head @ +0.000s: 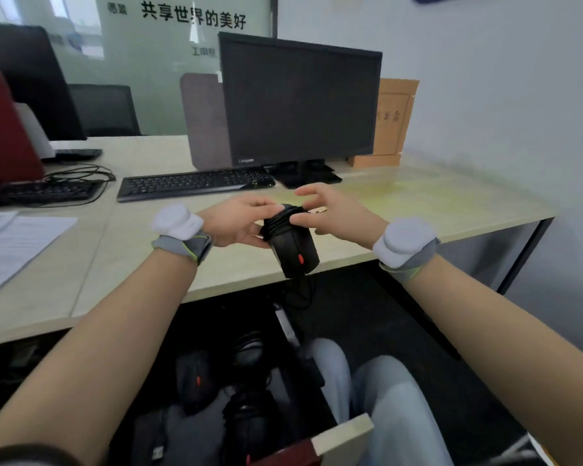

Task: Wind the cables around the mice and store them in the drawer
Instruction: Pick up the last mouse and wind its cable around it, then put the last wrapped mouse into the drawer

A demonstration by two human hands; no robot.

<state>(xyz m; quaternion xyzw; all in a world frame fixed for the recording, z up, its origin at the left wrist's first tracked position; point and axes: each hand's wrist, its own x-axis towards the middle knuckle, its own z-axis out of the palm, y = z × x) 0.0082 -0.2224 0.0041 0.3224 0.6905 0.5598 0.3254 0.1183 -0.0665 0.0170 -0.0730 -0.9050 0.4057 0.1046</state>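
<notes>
hanging over the near edge of the pale wooden desk (401, 203), the black wired mouse with a red scroll wheel (295, 255) sits in the left hand (238, 223), whose fingers curl around its far end, where black cable (280, 218) is wound in loops. the right hand (330, 213) pinches the cable at the wound part, other fingers spread. a loose cable length dangles below the mouse. underneath, the open drawer (345, 433) holds more black mice (196, 381). beyond stand a black keyboard (196, 185) and dark monitor (297, 102).
</notes>
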